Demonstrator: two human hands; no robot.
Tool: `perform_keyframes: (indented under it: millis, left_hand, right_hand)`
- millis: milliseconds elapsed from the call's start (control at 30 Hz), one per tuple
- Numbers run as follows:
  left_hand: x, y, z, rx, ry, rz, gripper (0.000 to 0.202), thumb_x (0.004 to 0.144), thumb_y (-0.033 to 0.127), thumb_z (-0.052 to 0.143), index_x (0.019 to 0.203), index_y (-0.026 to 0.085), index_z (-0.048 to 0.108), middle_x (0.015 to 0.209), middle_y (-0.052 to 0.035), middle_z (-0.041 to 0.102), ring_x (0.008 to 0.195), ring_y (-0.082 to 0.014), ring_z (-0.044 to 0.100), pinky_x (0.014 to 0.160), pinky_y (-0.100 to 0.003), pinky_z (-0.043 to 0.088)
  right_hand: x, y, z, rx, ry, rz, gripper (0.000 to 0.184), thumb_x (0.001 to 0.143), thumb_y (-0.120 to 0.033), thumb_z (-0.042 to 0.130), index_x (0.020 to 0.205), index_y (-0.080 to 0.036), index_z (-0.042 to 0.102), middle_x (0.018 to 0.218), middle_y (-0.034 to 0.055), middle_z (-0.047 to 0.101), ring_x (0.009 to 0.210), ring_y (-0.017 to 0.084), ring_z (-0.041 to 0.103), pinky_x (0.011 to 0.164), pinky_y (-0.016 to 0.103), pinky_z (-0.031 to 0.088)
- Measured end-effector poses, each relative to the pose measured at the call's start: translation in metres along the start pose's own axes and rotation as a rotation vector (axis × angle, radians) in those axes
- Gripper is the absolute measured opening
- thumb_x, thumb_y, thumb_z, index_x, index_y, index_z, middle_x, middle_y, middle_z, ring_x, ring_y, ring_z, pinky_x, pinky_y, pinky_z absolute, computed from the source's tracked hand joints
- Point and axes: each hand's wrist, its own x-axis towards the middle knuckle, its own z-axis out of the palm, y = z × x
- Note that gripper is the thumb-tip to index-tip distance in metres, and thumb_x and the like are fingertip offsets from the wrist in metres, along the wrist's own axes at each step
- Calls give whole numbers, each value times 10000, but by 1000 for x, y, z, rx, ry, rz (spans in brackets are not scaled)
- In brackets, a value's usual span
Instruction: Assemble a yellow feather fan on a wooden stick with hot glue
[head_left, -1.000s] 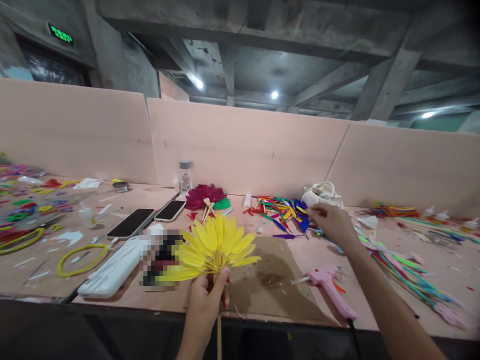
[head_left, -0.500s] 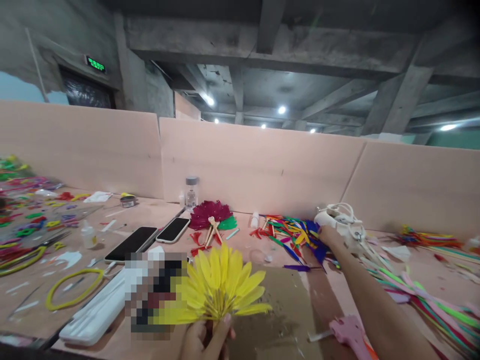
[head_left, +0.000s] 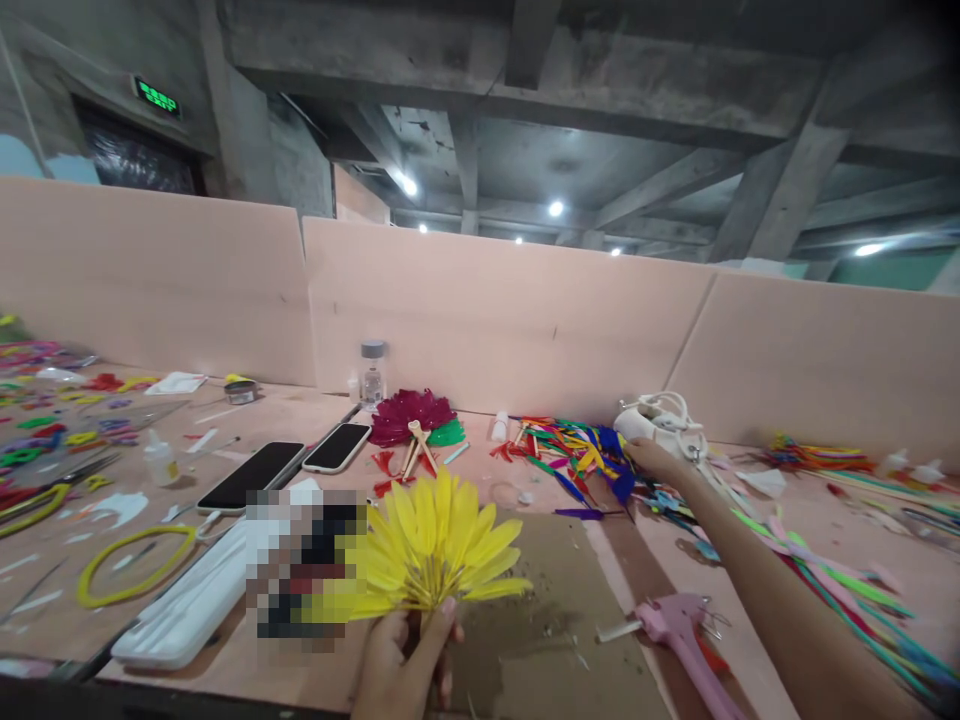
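Low in the middle, my left hand [head_left: 409,655] is closed around the base of a yellow feather fan [head_left: 439,535], its feathers spread upward and outward. My right arm stretches far across the table, and my right hand [head_left: 651,460] is at the right end of a pile of coloured feathers [head_left: 562,450], beside dark blue feathers [head_left: 621,482]. Its fingers are too small and partly hidden to tell their grip. Just behind that hand stands a white handbag [head_left: 660,425]. A pink glue gun [head_left: 686,635] lies between my two arms on the table.
Brown cardboard [head_left: 555,600] lies under the fan's right side. A dark red feather fan [head_left: 412,418] and a clear bottle [head_left: 373,375] stand at the back. Two phones [head_left: 251,478] and a white elongated case [head_left: 187,600] lie left. Bundled coloured strips [head_left: 847,570] spread right. A pink partition [head_left: 487,310] bounds the back.
The view has shifted slightly, so everything sits a little further left and higher, and more of the glue gun shows. My left hand still holds the fan; my right hand stays by the feather pile.
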Motion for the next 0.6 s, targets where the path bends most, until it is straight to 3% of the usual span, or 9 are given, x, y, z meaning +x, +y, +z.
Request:
perform_keyframes:
  millis: [133,267,400,600]
  left_hand:
    - [-3,3,6,-24,48,55,527,649,631,811,632,145,609,396,44,487,323,-64,414,348,-147,288]
    - [-5,6,8,-61,35,87,489,658,585,821,642,140,618,454,28,539,340,-66,434,345,-156,332]
    - [-8,9,10,-81,-1,116,439,683,532,818,652,137,628,411,52,482,344,-65,425,349,-146,336]
    - [-8,11,13,-150,-23,186,412,666,486,826,680,136,609,577,11,619,351,-51,457,338,-152,364]
  right_hand:
    - [-30,-18,7,137,-159,-93,261,1028,-359,578,929,-125,640,724,-23,580,553,98,526,528,218,452]
    - [-57,-32,19,248,-241,-166,186,918,-228,696,1049,-114,631,709,-25,575,569,102,537,523,207,437]
    - [-76,-39,30,254,-264,-157,170,928,-252,689,1014,-122,622,735,-21,579,603,116,563,578,238,493]
    - [-102,-53,33,133,-209,-198,232,925,-327,706,1014,-123,641,914,34,643,758,158,622,691,292,534]
